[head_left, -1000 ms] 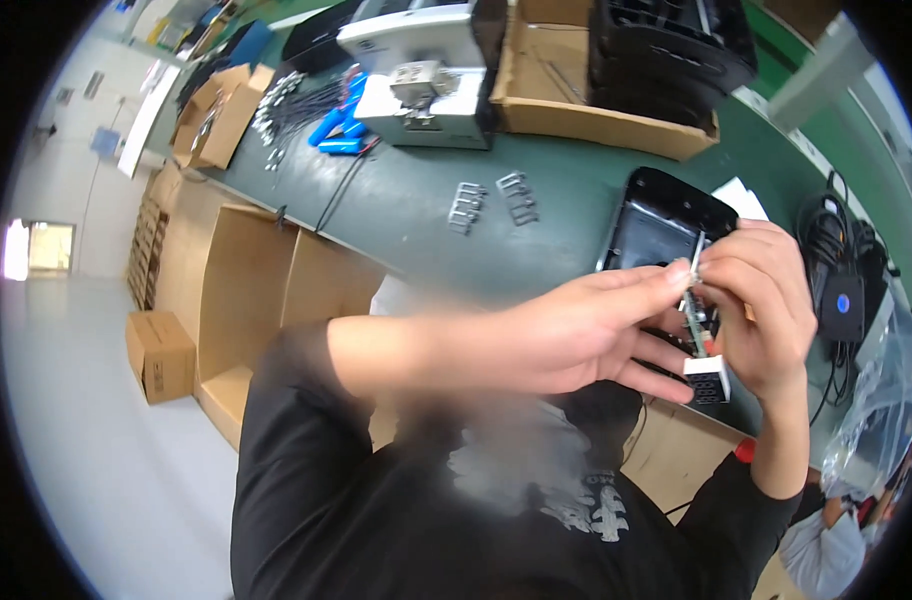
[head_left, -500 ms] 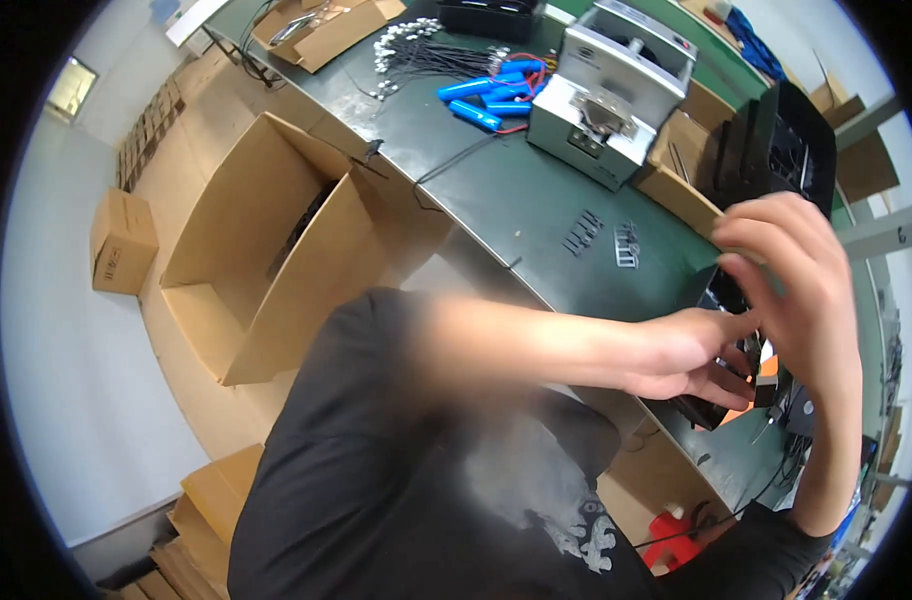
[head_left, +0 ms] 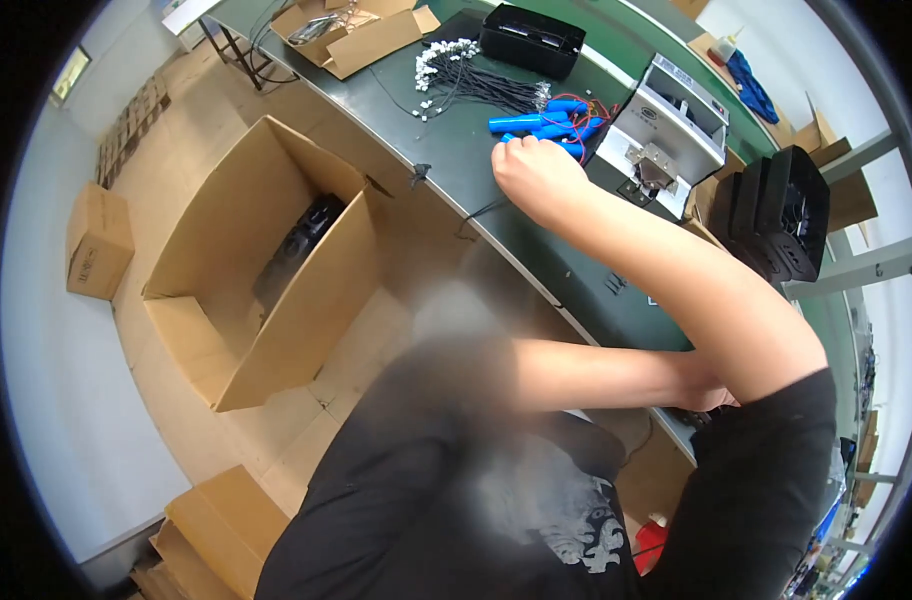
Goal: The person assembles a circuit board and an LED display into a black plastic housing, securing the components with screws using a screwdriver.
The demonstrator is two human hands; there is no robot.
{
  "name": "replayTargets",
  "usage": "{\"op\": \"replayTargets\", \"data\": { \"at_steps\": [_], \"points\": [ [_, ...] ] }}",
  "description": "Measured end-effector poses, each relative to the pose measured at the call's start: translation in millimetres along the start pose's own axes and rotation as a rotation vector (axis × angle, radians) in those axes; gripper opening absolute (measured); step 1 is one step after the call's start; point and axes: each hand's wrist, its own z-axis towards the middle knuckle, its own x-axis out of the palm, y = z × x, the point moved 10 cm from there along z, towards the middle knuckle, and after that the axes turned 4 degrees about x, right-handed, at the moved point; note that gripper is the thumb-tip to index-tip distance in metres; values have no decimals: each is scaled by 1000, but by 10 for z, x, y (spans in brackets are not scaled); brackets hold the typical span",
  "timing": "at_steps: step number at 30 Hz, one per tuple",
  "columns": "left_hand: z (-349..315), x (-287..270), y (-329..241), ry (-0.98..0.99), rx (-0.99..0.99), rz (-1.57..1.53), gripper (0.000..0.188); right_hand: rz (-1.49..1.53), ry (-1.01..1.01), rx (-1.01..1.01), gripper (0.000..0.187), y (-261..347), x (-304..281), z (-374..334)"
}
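In the head view, the right hand (head_left: 538,172) is stretched out over the green bench (head_left: 451,160), palm down, at the near edge of a cluster of blue cylinders (head_left: 516,123) with thin red wires. Its fingers curl down out of sight, so I cannot tell how far they are closed or whether they have hold of a cylinder; one bit of blue shows right at the knuckles, and the rest of the cluster lies just beyond and to the right of them.

Beyond the hand and a little left is a bundle of black cables (head_left: 481,85) with white ends, and past that a black tray (head_left: 533,42). Farther left of the hand sits an open carton (head_left: 381,45) holding metal pieces. Just right of the hand stands a silver machine (head_left: 666,130); well to the right are stacked black housings (head_left: 776,215).

The left hand (head_left: 716,399) is well apart, back toward the body and to the right, almost wholly covered by the right arm; what it holds and how open it is cannot be told.
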Motion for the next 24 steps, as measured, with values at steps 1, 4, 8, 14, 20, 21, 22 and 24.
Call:
{"op": "replayTargets", "data": {
  "at_steps": [1,4,8,14,20,21,22,24],
  "points": [
    [-2,-19,0,-5,-5,-6,29,-13,-32,47,12,-64,13,94],
    [-10,-63,5,-24,-23,-29,31,-134,-216,57,13,-181,-75,259],
    [-12,-92,59,-36,-67,-43,34,-140,-150,115,11,-474,140,413],
    [-43,-194,80,-53,-118,-54,38,-98,-20,23,8,-327,211,508],
    [-2,-248,44,-150,-74,-95,44,4,-199,117,17,-706,-462,579],
    [6,-244,37,-181,-123,-68,44,71,-292,180,17,-908,-688,527],
    [-9,-265,16,-219,-168,-39,45,144,-389,238,17,-1092,-907,477],
    [9,-261,60,-240,-193,-18,43,312,-427,430,18,-1633,-1125,356]
  ]
}}
